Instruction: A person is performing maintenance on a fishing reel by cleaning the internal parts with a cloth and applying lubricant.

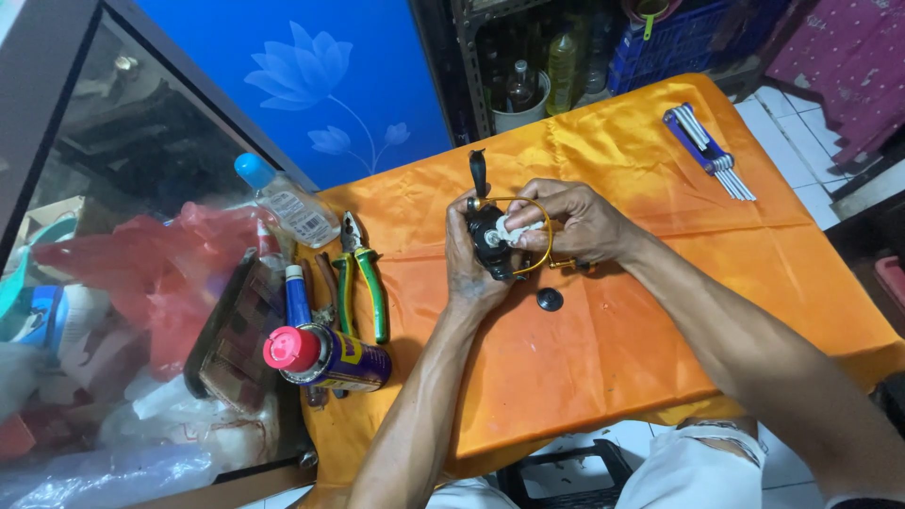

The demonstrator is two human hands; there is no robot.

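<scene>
Over the middle of an orange cloth [613,339], my left hand [468,269] grips a black fishing reel [488,236] with a gold bail wire and a black handle sticking up. My right hand [577,219] presses a small white wad, like tissue or cloth [515,228], against the reel's body. A small round black cap [550,300] lies on the cloth just below the hands, apart from them.
Green-handled pliers [363,278], a lying spray can with a pink cap [325,356], a blue tube [297,297] and a clear bottle with a blue cap [287,203] sit at the left. A hex key set [709,151] lies far right. Red plastic bags clutter a glass counter [141,273].
</scene>
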